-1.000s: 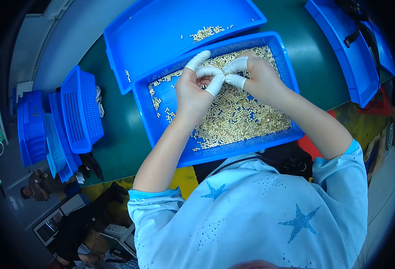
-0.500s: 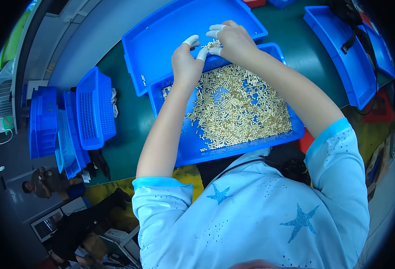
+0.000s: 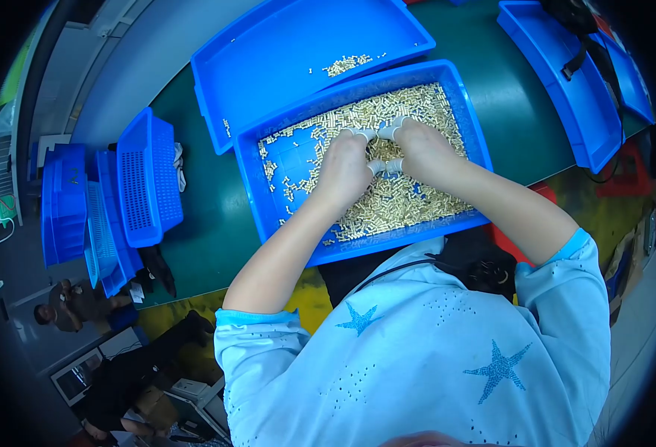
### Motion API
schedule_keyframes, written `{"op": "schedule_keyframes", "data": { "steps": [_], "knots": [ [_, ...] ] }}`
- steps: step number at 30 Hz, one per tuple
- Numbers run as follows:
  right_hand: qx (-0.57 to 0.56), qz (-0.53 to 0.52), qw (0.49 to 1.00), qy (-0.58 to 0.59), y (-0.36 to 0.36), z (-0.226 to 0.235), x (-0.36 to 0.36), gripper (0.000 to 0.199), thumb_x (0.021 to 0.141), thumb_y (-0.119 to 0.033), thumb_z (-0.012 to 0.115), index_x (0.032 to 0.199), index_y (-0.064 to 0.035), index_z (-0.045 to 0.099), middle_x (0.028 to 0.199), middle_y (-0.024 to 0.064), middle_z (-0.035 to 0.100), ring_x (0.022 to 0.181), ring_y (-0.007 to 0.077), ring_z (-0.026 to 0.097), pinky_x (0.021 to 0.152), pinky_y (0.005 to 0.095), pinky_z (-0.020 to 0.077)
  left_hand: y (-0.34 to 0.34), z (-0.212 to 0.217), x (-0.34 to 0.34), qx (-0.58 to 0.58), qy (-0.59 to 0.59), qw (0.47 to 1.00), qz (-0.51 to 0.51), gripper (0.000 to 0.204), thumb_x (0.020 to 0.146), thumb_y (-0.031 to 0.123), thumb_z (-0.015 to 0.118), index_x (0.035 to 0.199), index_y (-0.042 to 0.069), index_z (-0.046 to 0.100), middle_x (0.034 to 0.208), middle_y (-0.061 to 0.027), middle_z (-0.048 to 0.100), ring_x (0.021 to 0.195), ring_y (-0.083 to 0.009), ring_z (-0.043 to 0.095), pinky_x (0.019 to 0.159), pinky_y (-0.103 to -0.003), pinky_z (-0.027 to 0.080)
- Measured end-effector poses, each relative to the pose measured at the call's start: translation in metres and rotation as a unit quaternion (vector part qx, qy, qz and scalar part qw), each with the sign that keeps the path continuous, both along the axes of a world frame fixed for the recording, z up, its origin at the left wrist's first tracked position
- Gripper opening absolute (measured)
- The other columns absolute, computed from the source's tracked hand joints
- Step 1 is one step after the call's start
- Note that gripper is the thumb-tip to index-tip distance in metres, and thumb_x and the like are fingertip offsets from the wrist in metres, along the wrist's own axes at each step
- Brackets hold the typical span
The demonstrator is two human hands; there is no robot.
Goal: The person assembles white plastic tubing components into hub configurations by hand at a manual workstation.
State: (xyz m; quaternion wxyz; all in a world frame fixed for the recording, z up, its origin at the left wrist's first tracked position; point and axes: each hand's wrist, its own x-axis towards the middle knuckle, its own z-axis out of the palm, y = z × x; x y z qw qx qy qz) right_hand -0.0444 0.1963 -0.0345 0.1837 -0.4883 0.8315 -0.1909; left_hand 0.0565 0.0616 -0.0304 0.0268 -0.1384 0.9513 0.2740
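My left hand (image 3: 345,165) and my right hand (image 3: 426,153) are both down in the near blue bin (image 3: 252,195), on a spread of small brass-coloured cylindrical pieces (image 3: 388,214). White finger cots cover several fingertips and the thumbs. The curled fingers and thumbs meet tip to tip, closing round some of the pieces between the two hands. My palms face down and inward, so how many pieces are gripped is hidden. Beyond lies a second blue bin (image 3: 283,63), overlapped by the near one, with a small heap of pieces (image 3: 348,65) near its closer edge.
Blue perforated baskets and trays (image 3: 149,179) stand at the left of the green table (image 3: 212,223). A long blue tray (image 3: 555,89) with a black strap (image 3: 580,63) lies at the right. Two other people are visible at the lower left, away from the table.
Both hands have come back from the far bin's near edge into the near bin's pile. A small heap of brass-coloured pieces now lies in the far bin where they were.
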Motion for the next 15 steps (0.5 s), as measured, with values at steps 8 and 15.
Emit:
{"op": "schedule_keyframes", "data": {
  "steps": [8,15],
  "knots": [
    [-0.077,-0.075,0.993,-0.040,-0.003,-0.016,0.001,0.022,0.072,-0.012,0.071,0.093,-0.0051,0.067,0.081,0.0152,0.061,0.077,0.0330,0.060,0.070,0.0402,0.0477,-0.003,-0.009,0.002,0.048,0.052,0.996,0.057,0.025,0.074,0.008,0.070,0.099,0.003,0.068,0.074,-0.0156,0.065,0.062,-0.0246,0.062,0.059,-0.034,0.048],
    [-0.061,-0.093,0.992,-0.060,-0.007,-0.012,-0.001,0.021,0.075,-0.016,0.069,0.094,-0.0088,0.069,0.090,0.0162,0.062,0.083,0.0321,0.061,0.075,0.0414,0.0483,-0.004,-0.001,-0.002,0.147,0.036,0.983,0.103,0.020,0.076,0.007,0.066,0.095,0.003,0.068,0.075,-0.0189,0.065,0.065,-0.0302,0.063,0.061,-0.038,0.048]
  ]
}}
